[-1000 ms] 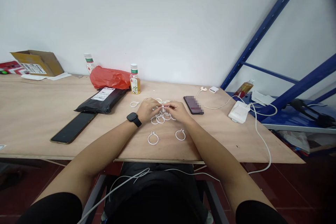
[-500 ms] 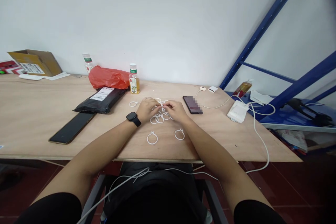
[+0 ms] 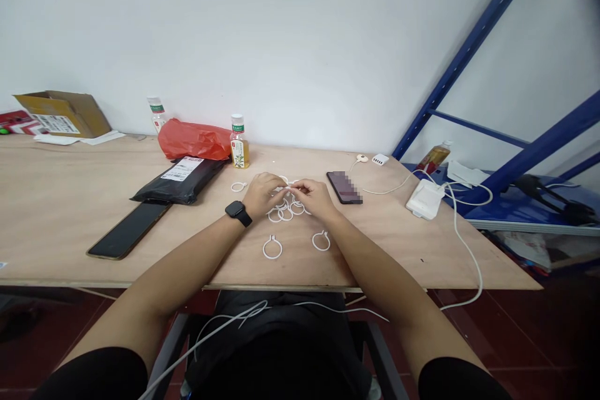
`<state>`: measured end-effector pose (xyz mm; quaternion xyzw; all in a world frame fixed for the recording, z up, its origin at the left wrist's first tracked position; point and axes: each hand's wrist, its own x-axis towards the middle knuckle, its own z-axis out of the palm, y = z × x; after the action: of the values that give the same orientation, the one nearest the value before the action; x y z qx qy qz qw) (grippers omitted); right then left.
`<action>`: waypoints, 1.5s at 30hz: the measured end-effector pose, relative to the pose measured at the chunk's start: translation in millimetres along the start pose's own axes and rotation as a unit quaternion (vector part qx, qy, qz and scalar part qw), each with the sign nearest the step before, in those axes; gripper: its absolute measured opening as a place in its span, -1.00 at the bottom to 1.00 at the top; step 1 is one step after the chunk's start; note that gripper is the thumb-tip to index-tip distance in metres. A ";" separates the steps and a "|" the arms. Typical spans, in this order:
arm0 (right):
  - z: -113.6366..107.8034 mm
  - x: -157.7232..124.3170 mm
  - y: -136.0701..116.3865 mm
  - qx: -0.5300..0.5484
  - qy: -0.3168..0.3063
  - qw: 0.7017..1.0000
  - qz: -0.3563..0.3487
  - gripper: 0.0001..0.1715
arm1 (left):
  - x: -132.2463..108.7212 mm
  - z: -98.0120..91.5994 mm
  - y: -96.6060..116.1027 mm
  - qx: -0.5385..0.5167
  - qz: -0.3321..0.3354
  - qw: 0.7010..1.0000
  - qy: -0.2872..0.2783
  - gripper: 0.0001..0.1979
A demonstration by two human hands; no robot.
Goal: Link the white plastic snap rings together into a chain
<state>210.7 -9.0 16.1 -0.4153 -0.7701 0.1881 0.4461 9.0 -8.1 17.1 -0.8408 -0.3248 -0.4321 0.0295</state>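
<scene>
My left hand [image 3: 263, 194], with a black watch on its wrist, and my right hand [image 3: 317, 197] meet fingertip to fingertip over a pile of white plastic curtain rings [image 3: 285, 214]. Both hands are closed in a pinch on one small white ring, mostly hidden by the fingers. Each ring in the pile is thin and round; several overlap below my fingers. Two single rings with a small tab lie nearer to me, a left one [image 3: 272, 248] and a right one [image 3: 321, 241]. Another loose ring [image 3: 239, 187] rests left of my left hand.
A phone [image 3: 344, 187] lies right of my hands. To the left are a dark phone [image 3: 129, 230], a black parcel [image 3: 171, 190], a red bag [image 3: 194, 139] and a bottle [image 3: 240, 153]. A white charger box [image 3: 425, 199] with cables sits at the right, near a blue rack [image 3: 469, 40].
Almost nothing has moved. My fingertips shift slightly while staying pressed together, and the white piece between them shows less than before.
</scene>
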 end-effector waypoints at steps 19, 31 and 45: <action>-14.1 8.1 34.3 -0.227 -0.158 0.961 0.005 -0.76 | -9.0 -29.5 -63.3 0.278 -0.260 0.903 -0.201 -0.74; -17.1 7.4 34.1 -0.222 -0.165 0.961 0.013 -0.73 | -9.3 -28.8 -57.1 0.265 -0.247 0.914 -0.182 -0.63; -23.1 9.8 28.0 -0.179 -0.170 0.969 0.011 -0.74 | -1.5 -8.9 -18.7 0.117 -0.026 0.982 -0.144 -0.72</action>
<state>240.8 13.3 15.1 -0.4590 -0.8511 0.1200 0.2246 -8.6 2.9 17.2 -0.8764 -0.3954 -0.2662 0.0692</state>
